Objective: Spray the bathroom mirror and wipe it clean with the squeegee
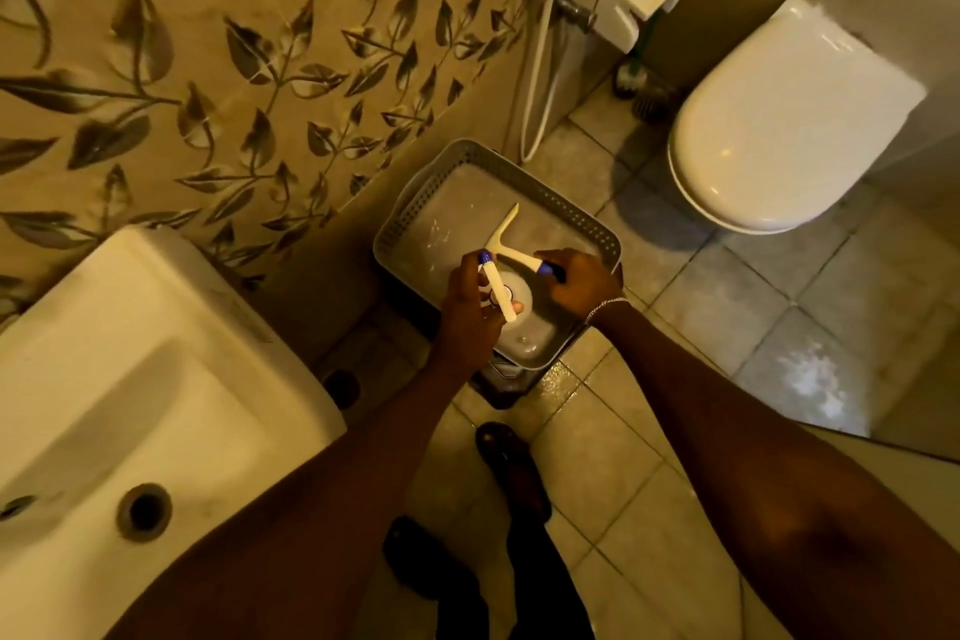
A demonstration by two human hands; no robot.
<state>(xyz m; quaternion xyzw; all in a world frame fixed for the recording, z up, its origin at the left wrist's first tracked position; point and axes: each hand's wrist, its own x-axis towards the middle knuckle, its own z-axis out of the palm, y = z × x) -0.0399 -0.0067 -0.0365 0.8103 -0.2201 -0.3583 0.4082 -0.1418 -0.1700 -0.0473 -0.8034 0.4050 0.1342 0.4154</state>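
A grey perforated basket [566,208] stands on a dark stool below me. Over it my left hand [467,312] grips a white spray bottle [500,287] with a blue nozzle tip, seen from above. My right hand [582,283] holds the blue-ended handle of a pale yellow squeegee [506,237], whose blade lies across the basket's floor. The mirror is out of view.
A white washbasin [130,379] fills the lower left. A closed white toilet [779,130] stands at the upper right, with a hose and a toilet brush beside it. Leaf-patterned wall tiles run behind the basket. My feet stand on a wet tiled floor.
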